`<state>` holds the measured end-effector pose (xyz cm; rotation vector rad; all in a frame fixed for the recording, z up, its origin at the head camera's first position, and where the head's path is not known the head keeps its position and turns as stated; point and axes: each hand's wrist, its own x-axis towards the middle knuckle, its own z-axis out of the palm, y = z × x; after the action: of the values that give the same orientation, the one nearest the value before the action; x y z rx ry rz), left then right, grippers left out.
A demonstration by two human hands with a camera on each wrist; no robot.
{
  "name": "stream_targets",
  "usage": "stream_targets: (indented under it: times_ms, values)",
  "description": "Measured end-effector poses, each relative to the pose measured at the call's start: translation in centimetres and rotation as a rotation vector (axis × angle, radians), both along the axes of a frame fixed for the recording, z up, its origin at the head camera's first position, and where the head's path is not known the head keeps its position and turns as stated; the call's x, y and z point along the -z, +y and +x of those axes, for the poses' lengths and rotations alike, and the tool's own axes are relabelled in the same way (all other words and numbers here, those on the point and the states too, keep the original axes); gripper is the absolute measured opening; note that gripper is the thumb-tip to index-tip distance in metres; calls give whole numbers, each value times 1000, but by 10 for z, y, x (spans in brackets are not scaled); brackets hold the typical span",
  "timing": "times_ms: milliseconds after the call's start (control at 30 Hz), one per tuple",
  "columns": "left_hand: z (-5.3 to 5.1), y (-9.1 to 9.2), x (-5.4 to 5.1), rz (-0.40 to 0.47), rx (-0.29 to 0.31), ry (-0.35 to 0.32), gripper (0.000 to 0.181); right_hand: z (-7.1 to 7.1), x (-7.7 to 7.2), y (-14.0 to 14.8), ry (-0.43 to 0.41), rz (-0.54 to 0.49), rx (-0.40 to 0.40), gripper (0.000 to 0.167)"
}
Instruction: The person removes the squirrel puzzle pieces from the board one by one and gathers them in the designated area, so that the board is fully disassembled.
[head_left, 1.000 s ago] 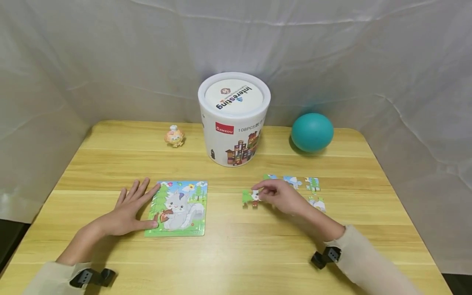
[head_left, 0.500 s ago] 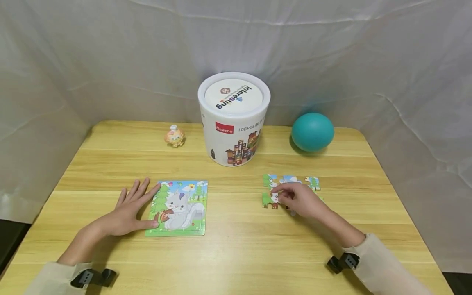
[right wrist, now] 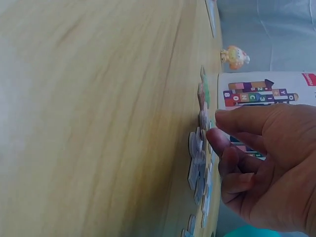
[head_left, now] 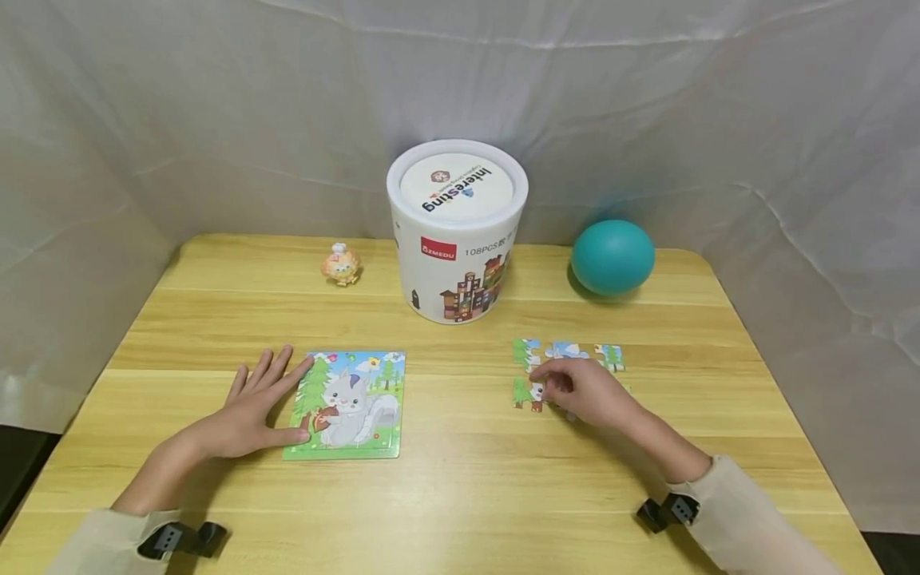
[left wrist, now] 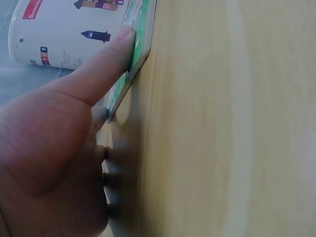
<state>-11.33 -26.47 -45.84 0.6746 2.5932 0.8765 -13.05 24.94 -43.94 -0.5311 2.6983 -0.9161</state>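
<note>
A square squirrel picture puzzle [head_left: 362, 415] lies at the table's left. My left hand [head_left: 244, 415] rests beside it with fingers spread, thumb and index finger touching its left side; the thumb [left wrist: 116, 52] lies on its green edge in the left wrist view. At the right, my right hand [head_left: 585, 391] holds a puzzle piece [head_left: 523, 391] between thumb and bent index finger, low over the table. That piece shows a green tree and part of a white face. Other puzzle pieces [head_left: 611, 357] lie behind and under the right hand, partly hidden by it.
A white block bucket [head_left: 453, 239] stands at the back middle. Left of it is a small orange figurine [head_left: 340, 265] with a white hat, and to its right a teal ball [head_left: 613, 257]. Grey cloth [head_left: 287, 120] surrounds the wooden table [head_left: 446, 511].
My right hand has carried the tree piece rightward to the other pieces, then shifted it slightly toward me. The left hand and the squirrel puzzle have stayed in place.
</note>
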Motion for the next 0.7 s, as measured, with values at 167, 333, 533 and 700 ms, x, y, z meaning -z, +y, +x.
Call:
stream_targets:
  times_ms: [167, 333, 533, 700]
  values:
    - [0, -1, 0, -7, 2, 8, 105, -4, -1, -4, 10, 6, 17, 21]
    - [0, 0, -3, -8, 8, 6, 104, -7, -2, -16, 8, -27, 7, 21]
    - [-2, 1, -7, -8, 6, -1, 104, -11, -7, -43, -4, -84, -40, 22]
    - [-3, 4, -12, -14, -24, 16, 96, -15, -10, -70, -20, -121, -100, 24]
